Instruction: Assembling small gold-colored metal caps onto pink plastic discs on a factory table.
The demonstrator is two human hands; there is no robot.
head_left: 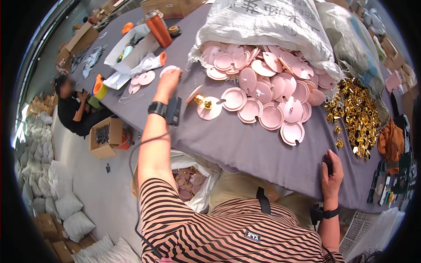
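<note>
My left hand [169, 83] reaches over the table, its fingers closed on a thin pink disc [167, 69] that partly shows past them. Beside it lie a few flat pink discs [144, 78]. To the right of my left wrist, gold fittings [203, 102] sit among two pink discs, one tilted up. A heap of round, notched pink lids [271, 116] spreads from the mouth of a white woven sack [267, 22]. My right hand [332, 174] rests on the table's near edge with its fingers stretched, below a pile of shiny gold fittings [354, 116].
A white tub [139, 50] of tools, an orange bottle [158, 30] and a roll of tape [100, 89] stand at the far left. An open bag [206, 193] of pink and gold pieces hangs below the table edge. Another person [72, 109] sits at the left, near a cardboard box [106, 142].
</note>
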